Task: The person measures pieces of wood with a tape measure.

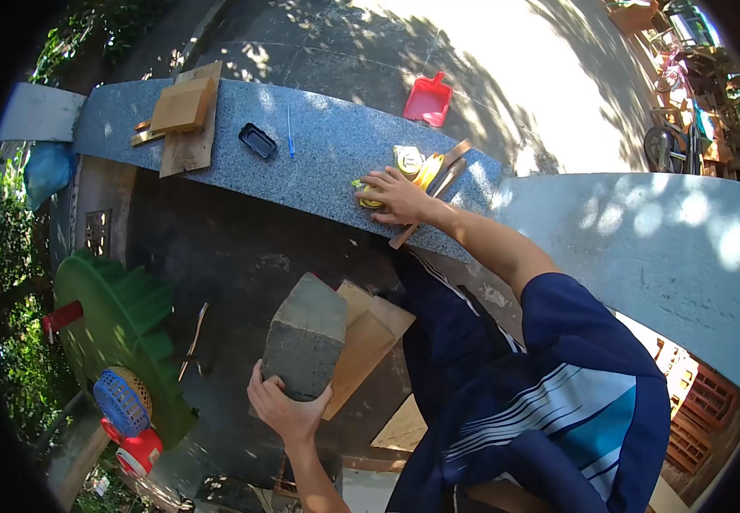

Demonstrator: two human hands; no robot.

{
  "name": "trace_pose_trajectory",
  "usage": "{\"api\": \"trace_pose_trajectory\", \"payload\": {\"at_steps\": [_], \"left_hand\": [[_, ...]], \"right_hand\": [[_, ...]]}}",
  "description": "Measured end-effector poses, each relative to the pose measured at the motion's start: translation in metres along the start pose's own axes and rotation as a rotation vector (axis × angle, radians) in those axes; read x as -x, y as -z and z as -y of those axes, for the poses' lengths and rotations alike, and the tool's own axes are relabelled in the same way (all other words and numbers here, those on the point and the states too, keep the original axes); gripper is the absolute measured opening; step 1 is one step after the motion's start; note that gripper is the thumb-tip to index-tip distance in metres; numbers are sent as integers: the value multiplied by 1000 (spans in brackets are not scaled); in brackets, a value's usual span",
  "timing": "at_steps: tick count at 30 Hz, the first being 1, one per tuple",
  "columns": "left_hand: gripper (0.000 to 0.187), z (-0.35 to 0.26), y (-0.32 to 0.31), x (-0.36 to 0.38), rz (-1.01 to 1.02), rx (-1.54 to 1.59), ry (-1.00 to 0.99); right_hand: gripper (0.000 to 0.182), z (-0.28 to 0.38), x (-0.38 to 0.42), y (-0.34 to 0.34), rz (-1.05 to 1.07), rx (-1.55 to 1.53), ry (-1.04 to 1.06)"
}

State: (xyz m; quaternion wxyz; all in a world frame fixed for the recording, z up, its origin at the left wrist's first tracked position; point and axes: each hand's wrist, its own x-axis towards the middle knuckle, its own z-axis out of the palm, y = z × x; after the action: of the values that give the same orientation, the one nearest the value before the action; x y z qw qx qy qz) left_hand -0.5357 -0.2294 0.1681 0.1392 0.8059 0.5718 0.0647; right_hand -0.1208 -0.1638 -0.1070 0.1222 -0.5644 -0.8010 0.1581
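Observation:
My left hand (pixel 289 409) grips the lower end of a grey block (pixel 306 338) that looks like stone, with a paler top face and a darker side. Pale wooden boards (pixel 370 342) lie behind and beside the block. On the speckled stone bench, my right hand (pixel 397 195) has its fingers curled over a yellow tape measure (pixel 368 195), partly covering it. Just beyond that hand sit a second tape measure (pixel 407 160), a yellow tool (pixel 428 173) and wooden-looking strips (pixel 453 162).
The bench (pixel 327 188) also carries stacked wood pieces (pixel 184 107), a black tray (pixel 257 141) and a blue pen (pixel 290 132). Behind it lies a red dustpan (pixel 428 100). At left are a green scalloped object (pixel 118 299) and a blue basket (pixel 122 402).

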Motion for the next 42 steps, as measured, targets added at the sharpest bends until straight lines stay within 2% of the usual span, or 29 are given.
{"api": "trace_pose_trajectory", "payload": {"at_steps": [8,12,13,16,20,23,26,30,34,39,42], "left_hand": [[71,-32,-12,-55,29,99,-109],[77,-56,-4,-93,-13,114,-223],[77,-63,1,-103,-22,123,-240],[77,-79,7,-142,-66,105,-350],[77,-95,7,-190,-102,114,-428],[78,-98,-6,-216,-134,166,-361],[79,-116,-15,-236,-152,128,-208],[80,-128,-22,-263,-158,72,-159],[81,-144,-18,-298,30,9,-111],[80,-171,-22,-333,70,-42,-219],[91,-151,-24,-351,114,14,-152]], "right_hand": [[70,19,37,2,-125,8,-197],[90,24,33,21,-113,136,-262],[102,21,28,29,-69,97,-325],[105,11,18,38,89,-130,-404],[101,10,27,17,38,80,-379],[97,11,37,15,-16,127,-338],[95,10,44,15,-14,107,-341],[93,9,48,16,-34,92,-332],[92,12,50,14,-44,71,-342],[92,11,50,18,-28,75,-349],[92,10,52,13,-51,54,-351]]}}
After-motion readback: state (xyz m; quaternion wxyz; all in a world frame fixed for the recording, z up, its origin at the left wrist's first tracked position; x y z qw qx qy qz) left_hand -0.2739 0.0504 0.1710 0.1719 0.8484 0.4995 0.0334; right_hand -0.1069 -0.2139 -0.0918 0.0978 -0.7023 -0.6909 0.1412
